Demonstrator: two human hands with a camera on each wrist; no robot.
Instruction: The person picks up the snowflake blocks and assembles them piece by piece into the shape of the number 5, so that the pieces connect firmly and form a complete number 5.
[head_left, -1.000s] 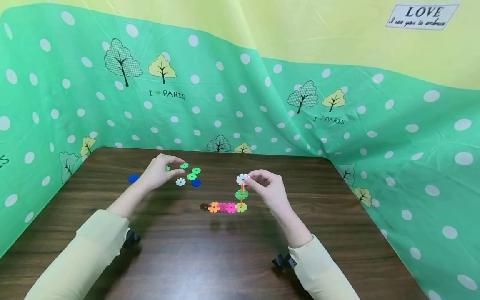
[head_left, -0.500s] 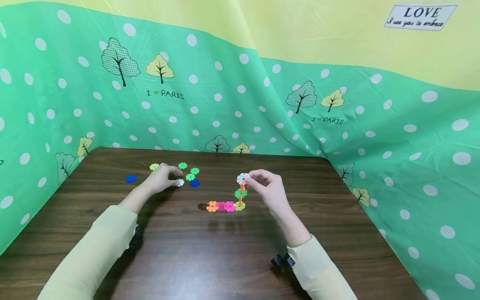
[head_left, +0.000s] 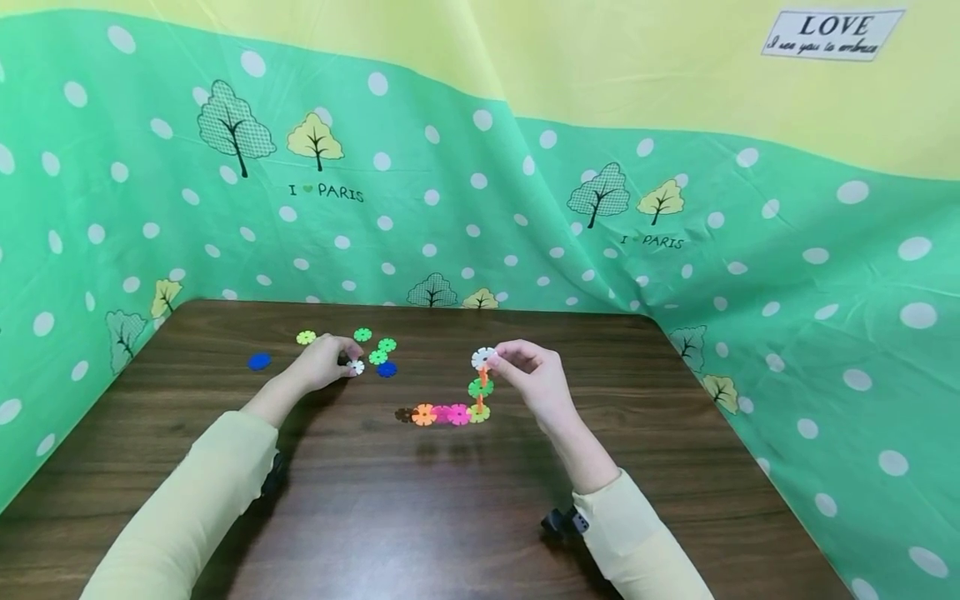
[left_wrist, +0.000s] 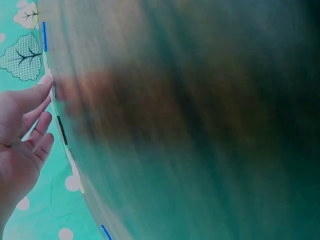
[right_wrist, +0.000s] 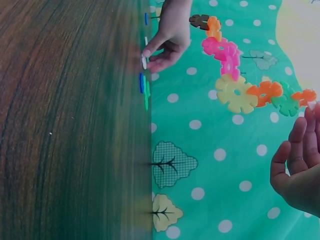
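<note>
My right hand [head_left: 534,377] pinches the white notched disc [head_left: 483,358] at the upper end of a linked chain of snowflake discs, raised above the table. Below that white disc the chain runs through orange and green discs [head_left: 481,387] to a yellow-green one. From there it extends leftward through pink discs [head_left: 459,414] and an orange disc [head_left: 424,414] to a brown one. At the left, my left hand [head_left: 321,365] pinches another white snowflake disc [head_left: 357,367] between thumb and fingers, low at the tabletop. The right wrist view shows this loose white disc [right_wrist: 144,61] edge-on.
Several green discs [head_left: 378,357] and a blue disc [head_left: 387,369] lie just right of my left hand. A yellow-green disc [head_left: 306,337] and another blue disc [head_left: 258,361] lie behind and left of it. The wooden table [head_left: 420,525] meets a polka-dot cloth [head_left: 465,208] at its far edge.
My left hand has come down from beside the green discs to the loose white disc and now pinches it. The right hand and the chain have stayed nearly still.
</note>
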